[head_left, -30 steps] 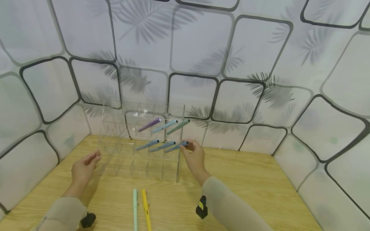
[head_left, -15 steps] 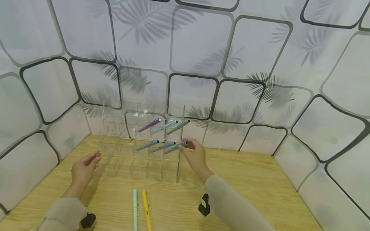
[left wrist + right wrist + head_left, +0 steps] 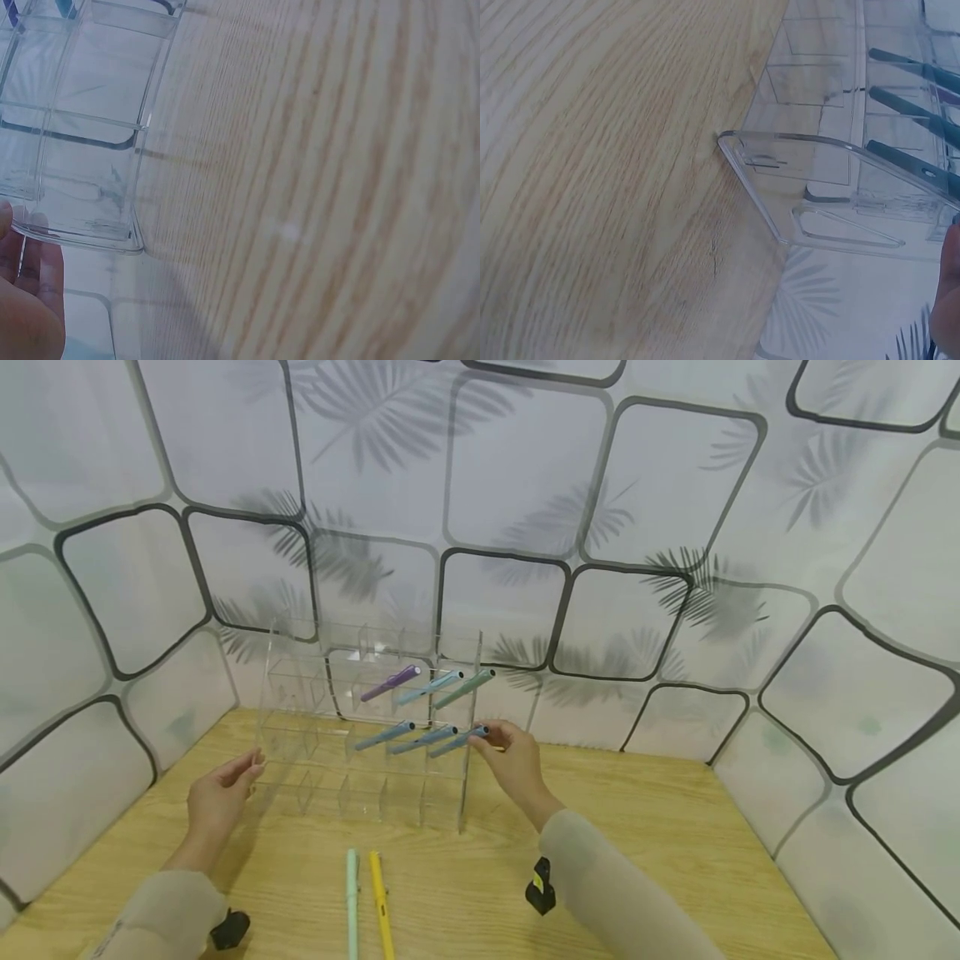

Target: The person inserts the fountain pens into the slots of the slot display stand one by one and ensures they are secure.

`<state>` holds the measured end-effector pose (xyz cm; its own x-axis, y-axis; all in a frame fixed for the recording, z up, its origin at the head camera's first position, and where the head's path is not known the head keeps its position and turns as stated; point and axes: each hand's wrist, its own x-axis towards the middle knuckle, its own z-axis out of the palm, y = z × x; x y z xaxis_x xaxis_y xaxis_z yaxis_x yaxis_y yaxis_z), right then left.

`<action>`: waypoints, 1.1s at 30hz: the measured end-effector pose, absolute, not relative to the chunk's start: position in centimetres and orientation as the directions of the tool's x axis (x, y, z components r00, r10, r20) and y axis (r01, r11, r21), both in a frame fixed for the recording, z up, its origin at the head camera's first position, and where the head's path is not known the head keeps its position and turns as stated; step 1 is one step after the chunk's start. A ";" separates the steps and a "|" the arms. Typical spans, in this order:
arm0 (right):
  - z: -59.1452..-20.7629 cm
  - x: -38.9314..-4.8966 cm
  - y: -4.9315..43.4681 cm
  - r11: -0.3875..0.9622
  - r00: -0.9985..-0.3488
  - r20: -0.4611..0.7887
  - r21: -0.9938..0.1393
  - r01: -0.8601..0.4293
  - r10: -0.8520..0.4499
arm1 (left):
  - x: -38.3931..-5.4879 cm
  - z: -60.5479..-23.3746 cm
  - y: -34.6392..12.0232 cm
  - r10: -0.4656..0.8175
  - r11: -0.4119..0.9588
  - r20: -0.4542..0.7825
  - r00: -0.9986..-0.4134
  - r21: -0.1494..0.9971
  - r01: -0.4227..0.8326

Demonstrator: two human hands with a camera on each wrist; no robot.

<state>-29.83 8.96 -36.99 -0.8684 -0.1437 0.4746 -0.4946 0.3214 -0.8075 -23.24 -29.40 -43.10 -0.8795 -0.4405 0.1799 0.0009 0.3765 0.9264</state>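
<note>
A clear acrylic pen rack (image 3: 363, 797) stands tilted on the table. My left hand (image 3: 217, 797) pinches the lower part of its left side edge, also seen in the left wrist view, where the fingers (image 3: 51, 277) meet the clear panel. My right hand (image 3: 516, 767) is at the right side, thumb and forefinger pinching the cap end of the rightmost blue pen (image 3: 450, 746) in the lower filled row. Two more blue pens (image 3: 385, 737) lie beside it. Above them are a purple pen (image 3: 390, 683), a light blue pen (image 3: 430, 687) and a green pen (image 3: 465, 688).
On the wooden table (image 3: 630, 852) in front of the rack lie a mint green pen (image 3: 352, 902) and a yellow pen (image 3: 381, 906), roughly parallel. Patterned curtain (image 3: 517, 468) surrounds the table at the back and sides.
My right wrist and forearm have swung slightly to the right, while the fingertips stay near the rightmost blue pen's end. The left hand and the pens keep their places.
</note>
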 end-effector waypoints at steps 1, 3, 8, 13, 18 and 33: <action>-36.9 -29.9 9.0 0.324 -0.865 0.478 -0.802 -0.501 -0.153 | -23.3 -43.1 -29.4 -0.440 0.377 0.181 -0.879 0.926 0.001; -36.8 -30.0 9.2 0.329 -0.860 0.481 -0.795 -0.510 -0.172 | -23.3 -43.1 -29.4 -0.439 0.380 0.179 -0.881 0.925 -0.002; -36.6 -30.2 9.5 0.344 -0.854 0.476 -0.782 -0.520 -0.210 | -23.3 -43.0 -29.4 -0.440 0.386 0.183 -0.879 0.922 -0.001; -36.4 -30.3 9.7 0.340 -0.856 0.465 -0.786 -0.516 -0.225 | -23.3 -43.0 -29.2 -0.455 0.367 0.178 -0.873 0.930 -0.002; -36.3 -30.3 9.7 0.330 -0.853 0.463 -0.788 -0.520 -0.241 | -23.3 -43.0 -29.2 -0.464 0.345 0.174 -0.868 0.939 0.004; -39.4 -28.3 10.4 0.230 -0.959 0.271 -0.931 -0.284 -0.084 | -23.3 -43.0 -29.3 -0.447 0.347 0.183 -0.876 0.938 0.019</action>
